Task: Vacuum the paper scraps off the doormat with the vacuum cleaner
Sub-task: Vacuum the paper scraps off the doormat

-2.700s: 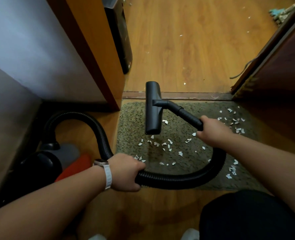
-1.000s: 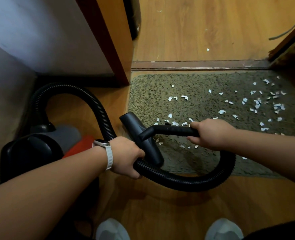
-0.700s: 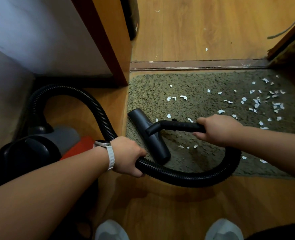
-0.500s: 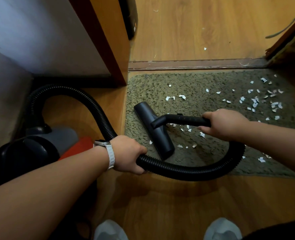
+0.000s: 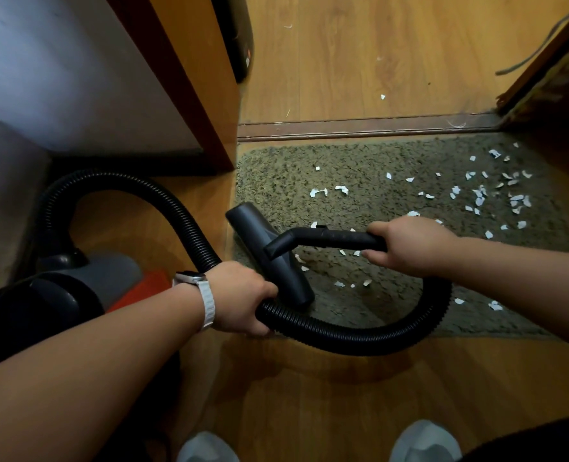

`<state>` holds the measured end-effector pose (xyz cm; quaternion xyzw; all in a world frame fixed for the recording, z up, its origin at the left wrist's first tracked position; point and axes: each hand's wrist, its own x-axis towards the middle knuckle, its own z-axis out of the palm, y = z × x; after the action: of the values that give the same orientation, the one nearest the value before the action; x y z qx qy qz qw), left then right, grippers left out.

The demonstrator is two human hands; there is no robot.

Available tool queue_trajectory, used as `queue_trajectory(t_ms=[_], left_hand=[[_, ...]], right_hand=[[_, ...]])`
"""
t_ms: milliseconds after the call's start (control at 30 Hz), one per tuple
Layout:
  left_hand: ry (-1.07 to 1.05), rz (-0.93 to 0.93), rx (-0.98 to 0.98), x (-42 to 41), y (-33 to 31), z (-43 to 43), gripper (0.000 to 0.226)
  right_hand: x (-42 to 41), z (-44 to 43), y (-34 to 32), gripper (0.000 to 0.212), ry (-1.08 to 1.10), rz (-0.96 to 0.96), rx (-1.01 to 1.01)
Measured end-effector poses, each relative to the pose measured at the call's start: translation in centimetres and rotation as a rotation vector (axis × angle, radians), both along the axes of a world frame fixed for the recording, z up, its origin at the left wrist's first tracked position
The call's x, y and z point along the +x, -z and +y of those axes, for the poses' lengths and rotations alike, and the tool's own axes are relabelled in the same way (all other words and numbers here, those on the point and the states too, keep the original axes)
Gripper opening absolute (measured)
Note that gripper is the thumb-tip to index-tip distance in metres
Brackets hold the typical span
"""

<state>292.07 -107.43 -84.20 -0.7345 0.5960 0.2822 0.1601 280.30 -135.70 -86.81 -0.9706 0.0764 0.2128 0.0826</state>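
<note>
Working the floor nozzle [image 5: 269,255] at the left edge of the doormat [image 5: 360,161], right hand [image 5: 410,245] gripping the wand [image 5: 326,235], left hand [image 5: 239,295] clamped round the hose [image 5: 360,338]; paper scraps [image 5: 480,195] (thickest at centre right) likely need a rightward pass.

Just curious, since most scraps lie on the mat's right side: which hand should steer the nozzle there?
Probably the right hand. It grips the tube joined to the nozzle and is nearer the scraps on the doormat. The left hand only holds the hose.
</note>
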Motion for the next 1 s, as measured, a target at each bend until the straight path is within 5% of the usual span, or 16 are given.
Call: queue_trajectory(t_ms=[1000], left_hand=[[-0.054, 0.017, -0.002, 0.1, 0.3, -0.5, 0.035]], right_hand=[[0.1, -2.3, 0.1, 0.032, 0.092, 0.061, -0.054]])
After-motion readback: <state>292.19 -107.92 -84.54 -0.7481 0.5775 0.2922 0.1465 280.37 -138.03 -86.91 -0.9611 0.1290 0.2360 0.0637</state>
